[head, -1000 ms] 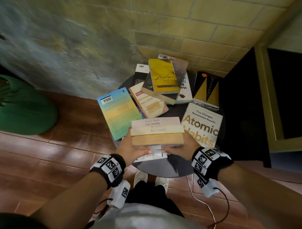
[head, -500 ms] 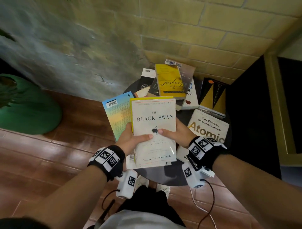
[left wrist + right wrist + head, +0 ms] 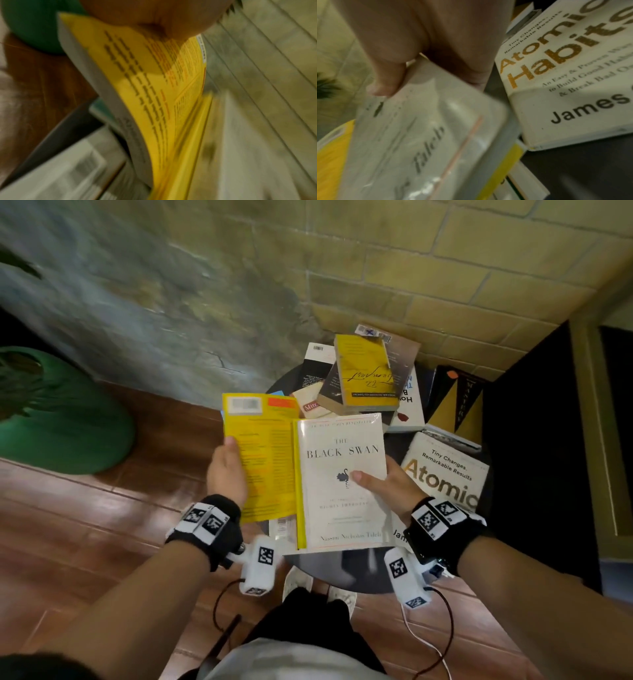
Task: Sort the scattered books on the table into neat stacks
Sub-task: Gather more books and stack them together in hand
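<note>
My left hand (image 3: pixel 226 469) grips a yellow-backed book (image 3: pixel 267 453) by its left edge, thumb on the cover. The left wrist view shows that yellow book (image 3: pixel 154 88) under my thumb (image 3: pixel 154 17). My right hand (image 3: pixel 387 484) holds the white book The Black Swan (image 3: pixel 342 508), thumb on its front, and its left edge overlaps the yellow book. Seen from the right wrist, The Black Swan (image 3: pixel 419 135) sits pinched under my thumb (image 3: pixel 388 60). Both books are held up over the near side of the round dark table (image 3: pixel 342 575).
Atomic Habits (image 3: pixel 445 474) (image 3: pixel 565 81) lies to the right of my right hand. Behind lies a loose pile topped by a yellow book (image 3: pixel 363 371), with a black and yellow book (image 3: pixel 459 405) beside it. A green pot (image 3: pixel 61 419) stands on the floor at the left; a dark cabinet (image 3: pixel 534 440) borders the table's right.
The books I held edge-on at the table were tipped up to show The Black Swan's cover. The yellow book behind it has since slid out to the left in my left hand.
</note>
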A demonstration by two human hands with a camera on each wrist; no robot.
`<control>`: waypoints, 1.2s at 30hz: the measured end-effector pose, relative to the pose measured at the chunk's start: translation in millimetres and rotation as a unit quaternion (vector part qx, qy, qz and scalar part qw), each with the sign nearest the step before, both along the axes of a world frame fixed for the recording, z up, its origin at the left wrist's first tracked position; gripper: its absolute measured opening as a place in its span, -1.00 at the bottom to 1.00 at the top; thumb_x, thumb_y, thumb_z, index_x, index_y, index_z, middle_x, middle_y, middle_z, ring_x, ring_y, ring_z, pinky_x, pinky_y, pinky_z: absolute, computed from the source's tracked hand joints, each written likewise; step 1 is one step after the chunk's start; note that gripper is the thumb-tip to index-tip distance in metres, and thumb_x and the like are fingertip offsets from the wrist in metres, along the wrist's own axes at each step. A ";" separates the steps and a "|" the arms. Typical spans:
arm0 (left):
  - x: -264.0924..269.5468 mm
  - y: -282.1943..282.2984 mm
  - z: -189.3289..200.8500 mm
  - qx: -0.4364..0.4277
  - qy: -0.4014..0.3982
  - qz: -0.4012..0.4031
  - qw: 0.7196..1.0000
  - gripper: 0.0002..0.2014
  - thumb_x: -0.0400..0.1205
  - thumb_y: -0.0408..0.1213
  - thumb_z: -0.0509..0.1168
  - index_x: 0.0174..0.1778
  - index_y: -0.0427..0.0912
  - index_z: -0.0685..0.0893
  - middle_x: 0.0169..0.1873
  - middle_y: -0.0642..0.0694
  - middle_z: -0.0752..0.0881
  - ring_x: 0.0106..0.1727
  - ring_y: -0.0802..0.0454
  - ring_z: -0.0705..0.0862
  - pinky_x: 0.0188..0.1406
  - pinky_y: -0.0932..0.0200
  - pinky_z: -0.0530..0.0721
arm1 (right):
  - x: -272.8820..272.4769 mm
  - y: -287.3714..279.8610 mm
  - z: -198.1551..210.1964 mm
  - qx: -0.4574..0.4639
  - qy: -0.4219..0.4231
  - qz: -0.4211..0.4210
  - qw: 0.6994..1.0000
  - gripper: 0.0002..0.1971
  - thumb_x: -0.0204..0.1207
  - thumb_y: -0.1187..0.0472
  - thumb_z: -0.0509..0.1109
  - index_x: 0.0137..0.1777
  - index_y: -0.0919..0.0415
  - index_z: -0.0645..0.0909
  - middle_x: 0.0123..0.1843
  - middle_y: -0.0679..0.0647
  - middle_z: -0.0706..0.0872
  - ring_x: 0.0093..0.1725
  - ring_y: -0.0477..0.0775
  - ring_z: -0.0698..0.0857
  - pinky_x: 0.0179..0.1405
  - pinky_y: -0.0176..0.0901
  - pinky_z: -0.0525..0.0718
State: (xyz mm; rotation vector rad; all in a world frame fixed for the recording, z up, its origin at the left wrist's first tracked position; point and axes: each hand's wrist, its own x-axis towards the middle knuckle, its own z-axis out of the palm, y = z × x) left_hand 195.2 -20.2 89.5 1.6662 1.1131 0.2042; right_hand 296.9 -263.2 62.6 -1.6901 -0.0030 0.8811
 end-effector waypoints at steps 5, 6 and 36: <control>4.0 37.1 32.3 0.002 -0.026 0.056 0.998 -0.43 0.84 -0.02 -0.18 0.49 -0.34 0.51 0.46 -0.37 0.53 0.47 -0.25 0.48 0.19 0.14 0.39 | 4.2 -0.1 -6.8 -0.065 -0.013 -0.031 0.997 -0.39 0.39 0.03 0.57 0.36 0.19 0.42 0.20 0.07 0.71 0.17 0.07 0.70 0.28 0.14 0.64; 7.7 36.3 36.3 -0.015 -0.022 0.041 0.999 -0.43 0.83 -0.02 -0.18 0.49 -0.32 0.51 0.42 -0.31 0.57 0.45 -0.21 0.50 0.14 0.16 0.39 | 4.3 2.5 -6.2 -0.062 -0.011 -0.035 0.997 -0.41 0.39 0.02 0.57 0.34 0.18 0.43 0.19 0.07 0.72 0.14 0.04 0.71 0.22 0.08 0.66; 0.2 -52.2 -6.5 -0.219 0.018 -0.187 0.957 -0.11 0.36 0.22 0.51 0.58 0.07 0.31 0.42 0.02 0.60 0.42 -0.07 0.60 0.49 -0.21 0.50 | 8.2 9.4 14.1 -0.030 -0.018 -0.063 0.997 -0.52 0.71 -0.15 0.01 0.48 0.05 0.46 0.22 -0.05 0.62 0.32 0.02 0.59 0.19 -0.21 0.49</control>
